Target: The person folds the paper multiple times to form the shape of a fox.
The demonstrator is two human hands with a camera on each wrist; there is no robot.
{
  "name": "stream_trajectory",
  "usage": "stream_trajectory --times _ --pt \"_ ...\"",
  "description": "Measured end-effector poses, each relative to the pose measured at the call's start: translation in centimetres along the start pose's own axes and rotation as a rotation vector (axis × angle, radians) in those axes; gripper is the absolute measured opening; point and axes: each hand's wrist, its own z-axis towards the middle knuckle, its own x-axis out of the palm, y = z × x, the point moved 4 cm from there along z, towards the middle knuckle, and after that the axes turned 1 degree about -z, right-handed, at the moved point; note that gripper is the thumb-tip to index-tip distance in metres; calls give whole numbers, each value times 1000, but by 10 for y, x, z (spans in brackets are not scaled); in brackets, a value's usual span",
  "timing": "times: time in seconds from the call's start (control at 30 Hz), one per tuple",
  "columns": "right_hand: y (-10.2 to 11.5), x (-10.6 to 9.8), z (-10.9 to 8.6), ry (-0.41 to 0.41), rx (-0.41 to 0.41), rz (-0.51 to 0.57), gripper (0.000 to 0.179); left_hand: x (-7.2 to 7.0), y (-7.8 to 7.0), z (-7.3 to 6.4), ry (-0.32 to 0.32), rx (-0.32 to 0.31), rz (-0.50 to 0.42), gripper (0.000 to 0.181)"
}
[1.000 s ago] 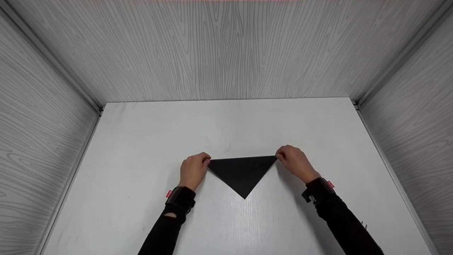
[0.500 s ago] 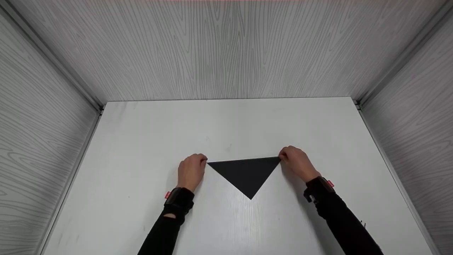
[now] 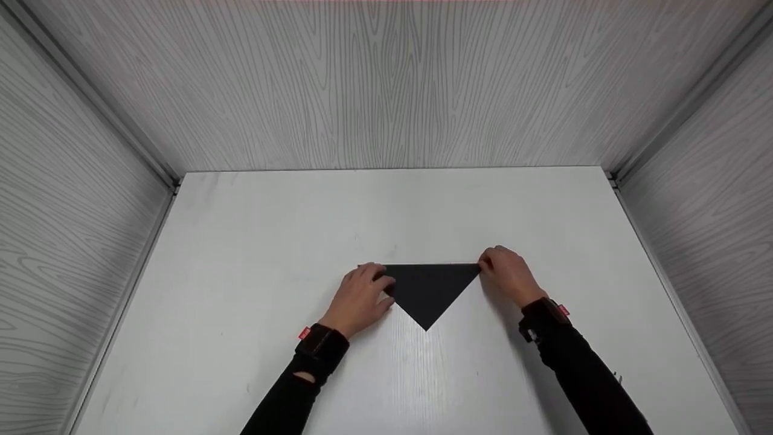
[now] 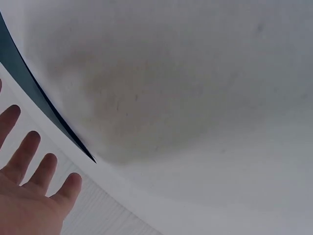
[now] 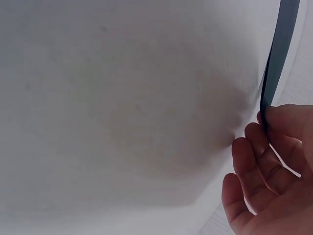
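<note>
Black paper, a triangle pointing toward the bottom of the frame, sits just below the centre of the head view against the white table, its right corner pinched by the right hand. In that view the left hand hides the left corner, whereas the left wrist view shows its fingers spread beside a bare pointed end of the paper; whether they touch it, I cannot tell. Only the right wrist view shows the thumb pressing the pinched end, other fingers loosely bent.
</note>
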Motion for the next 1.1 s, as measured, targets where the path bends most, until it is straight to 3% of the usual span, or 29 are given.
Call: stream_trajectory --times 0.33,0.53,0.73,0.93,1.1 --pt "1 1 1 5 -7 -6 8 20 -6 -1 153 -3 -3 59" --pt "2 0 0 -51 -30 -32 8 23 -7 -3 186 -45 -44 60" --pt "15 -3 -10 -149 -124 -46 11 22 -9 -1 172 -60 -77 53" --pt "53 7 -22 3 -318 -58 11 19 -7 1 162 -103 -81 49" --pt "77 20 -28 104 -427 -95 22 16 -6 6 172 -117 -88 47"
